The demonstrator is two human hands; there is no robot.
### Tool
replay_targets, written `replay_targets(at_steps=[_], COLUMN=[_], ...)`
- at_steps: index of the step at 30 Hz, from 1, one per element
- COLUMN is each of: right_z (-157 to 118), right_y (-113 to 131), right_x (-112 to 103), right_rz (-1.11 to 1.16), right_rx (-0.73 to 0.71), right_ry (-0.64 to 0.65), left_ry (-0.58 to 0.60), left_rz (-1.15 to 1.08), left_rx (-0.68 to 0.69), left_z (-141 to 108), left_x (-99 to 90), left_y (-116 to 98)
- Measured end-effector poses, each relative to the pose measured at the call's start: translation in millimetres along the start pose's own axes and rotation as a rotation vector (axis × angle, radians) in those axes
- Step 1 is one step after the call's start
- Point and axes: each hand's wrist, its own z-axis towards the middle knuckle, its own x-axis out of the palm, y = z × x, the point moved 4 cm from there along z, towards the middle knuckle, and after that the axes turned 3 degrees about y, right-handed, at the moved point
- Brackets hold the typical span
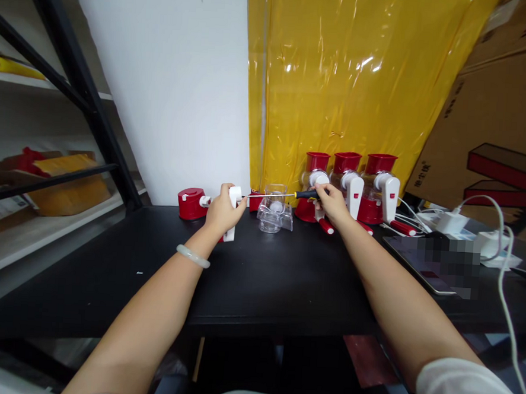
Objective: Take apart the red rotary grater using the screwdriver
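Note:
My left hand [224,211] is closed around a white crank handle [229,235], held upright just above the table. In my right hand [332,206] is a screwdriver [306,194] with a black and yellow grip, lying nearly level. Its long metal shaft points left, and the tip reaches the white part by my left fingers; whether it touches a screw there I cannot tell. Behind the shaft stands a clear plastic grater body [274,212]. To the left of my left hand sits a red base piece [192,203]; a small red part [255,201] is partly hidden behind the shaft.
Three red and white rotary graters, one at the far right [379,192], stand along the back right, crank handles forward. Beside them lie a tablet [419,263], white chargers [455,223] and loose cables. A black-framed shelf [80,90] rises at left, a large carton [495,116] at right.

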Motion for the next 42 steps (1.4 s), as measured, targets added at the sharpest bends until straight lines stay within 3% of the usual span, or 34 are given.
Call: replay_targets(at_steps=[8,17,25,33,42], right_z=[-5,-12,-5,-5,-1], right_y=[5,15,11,10,5], right_x=[8,10,4,-3,-1], right_rz=[0.31,0.448,0.253,0.027,0.215], right_rx=[0.075,0.079,0.091,0.0,-0.011], right_ry=[0.058,0.161,-0.01,-0.019,-0.004], left_ry=[-0.021,-0.041,0.019,0.055,0.045], left_rz=[-0.021,0.008,-0.044,-0.108,-0.14], left_rx=[0.001,-0.032,0.007,0.04,0.02], left_z=[1,2,-1,-1,0], left_x=[-1.7,-3.9,-0.2,0.7,1.7], left_y=[2,4,-2,-3,0])
